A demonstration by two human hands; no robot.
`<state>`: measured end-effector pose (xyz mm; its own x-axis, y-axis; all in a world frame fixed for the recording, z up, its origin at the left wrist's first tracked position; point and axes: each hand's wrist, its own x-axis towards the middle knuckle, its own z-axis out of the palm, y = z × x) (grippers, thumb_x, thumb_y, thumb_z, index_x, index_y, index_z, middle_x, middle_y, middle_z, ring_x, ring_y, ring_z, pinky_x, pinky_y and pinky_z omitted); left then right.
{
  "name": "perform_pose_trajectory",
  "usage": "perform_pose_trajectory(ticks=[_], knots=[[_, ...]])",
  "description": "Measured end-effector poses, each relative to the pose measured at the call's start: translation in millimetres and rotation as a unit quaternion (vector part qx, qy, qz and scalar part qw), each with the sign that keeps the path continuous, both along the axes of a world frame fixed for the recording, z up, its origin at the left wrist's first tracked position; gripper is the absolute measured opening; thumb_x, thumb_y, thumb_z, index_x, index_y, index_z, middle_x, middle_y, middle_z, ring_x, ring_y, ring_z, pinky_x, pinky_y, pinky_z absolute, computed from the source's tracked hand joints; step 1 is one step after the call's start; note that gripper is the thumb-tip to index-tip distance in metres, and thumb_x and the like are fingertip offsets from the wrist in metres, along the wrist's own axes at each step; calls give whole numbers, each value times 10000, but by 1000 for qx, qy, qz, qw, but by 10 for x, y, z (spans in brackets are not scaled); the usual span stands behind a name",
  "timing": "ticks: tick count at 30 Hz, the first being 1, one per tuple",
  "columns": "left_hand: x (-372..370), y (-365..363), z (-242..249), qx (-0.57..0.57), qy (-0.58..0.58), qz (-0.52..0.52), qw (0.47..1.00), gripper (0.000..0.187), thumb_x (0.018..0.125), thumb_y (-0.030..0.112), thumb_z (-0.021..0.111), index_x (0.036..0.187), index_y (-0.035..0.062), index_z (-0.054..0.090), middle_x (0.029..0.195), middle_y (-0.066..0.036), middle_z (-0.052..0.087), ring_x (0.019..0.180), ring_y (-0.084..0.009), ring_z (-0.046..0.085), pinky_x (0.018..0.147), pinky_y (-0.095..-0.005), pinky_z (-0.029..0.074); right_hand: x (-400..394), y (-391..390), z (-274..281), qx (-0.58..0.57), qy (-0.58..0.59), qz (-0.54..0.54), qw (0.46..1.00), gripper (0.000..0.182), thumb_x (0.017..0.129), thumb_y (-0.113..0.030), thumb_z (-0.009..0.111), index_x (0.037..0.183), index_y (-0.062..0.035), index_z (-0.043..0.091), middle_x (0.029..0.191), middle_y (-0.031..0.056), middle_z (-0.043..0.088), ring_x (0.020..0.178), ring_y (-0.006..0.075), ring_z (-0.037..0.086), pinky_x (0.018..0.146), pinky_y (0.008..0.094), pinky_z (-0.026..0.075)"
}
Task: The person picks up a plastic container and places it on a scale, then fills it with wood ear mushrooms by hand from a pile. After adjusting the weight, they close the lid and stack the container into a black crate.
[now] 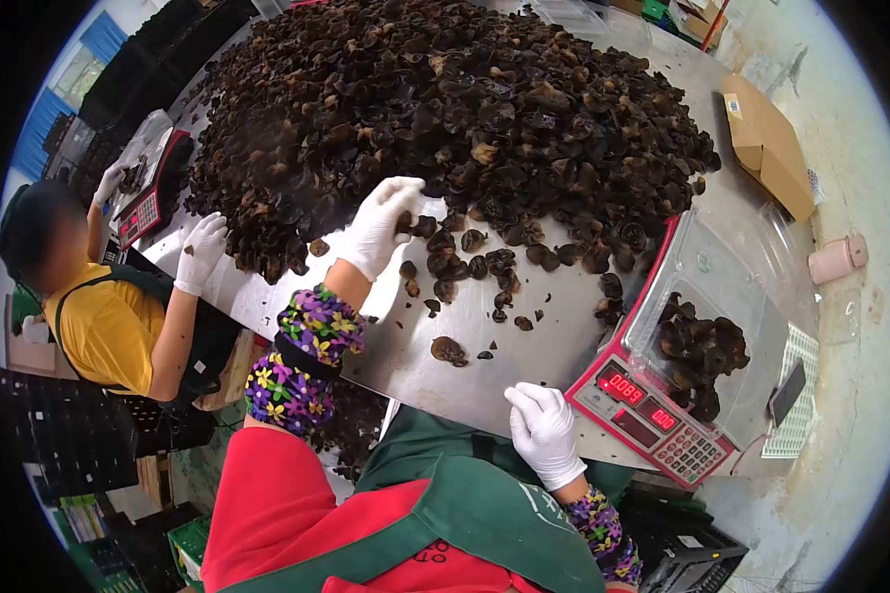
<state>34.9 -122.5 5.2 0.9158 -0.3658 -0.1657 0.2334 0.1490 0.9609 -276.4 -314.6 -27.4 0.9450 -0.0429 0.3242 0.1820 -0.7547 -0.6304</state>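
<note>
A large heap of dark brown wood ear mushrooms (435,109) covers the far part of the metal table (396,346). My left hand (378,229), in a white glove, is at the near edge of the heap, its fingers closed on a small wood ear mushroom (403,222). Loose pieces lie just beside it, and one flat brown piece (449,351) sits apart, nearer to me. Over the table's near edge, my right hand (544,430), also gloved, has its fingers loosely bent and apart, with nothing visible in them. It is left of the red digital scale (653,420).
A clear plastic tray (727,272) on the scale holds several wood ear mushrooms. A cardboard box (766,148), a pink cup (838,259) and a phone (787,393) are at the right. On the left, a co-worker in yellow (114,326) stands by another scale (148,203).
</note>
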Motion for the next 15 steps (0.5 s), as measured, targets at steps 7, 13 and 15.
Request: perform_pose_trajectory(ticks=[7,13,15], knots=[[40,-327,-244,462,-403,-65,787,151,802,172,766,905,87,696,764,-93,641,682,-227,622,644,-335,495,8,3,2,-3,-4,-3,1000,322,813,-47,698,1131,-88,671,1091,84,635,932,302,598,806,405,515],[71,-175,-71,320,-310,-164,880,73,845,108,736,843,49,693,692,-19,606,657,-125,580,630,-289,477,3,0,-15,0,-4,-3,1000,321,811,-41,696,1127,-88,672,1094,86,638,933,303,599,808,406,514],[19,-127,80,361,-267,-104,887,152,839,145,758,939,46,699,757,-52,670,698,-142,615,676,-302,502,2,3,-29,4,-7,-1,1000,320,811,-40,695,1127,-87,672,1093,86,638,932,304,599,808,407,513]])
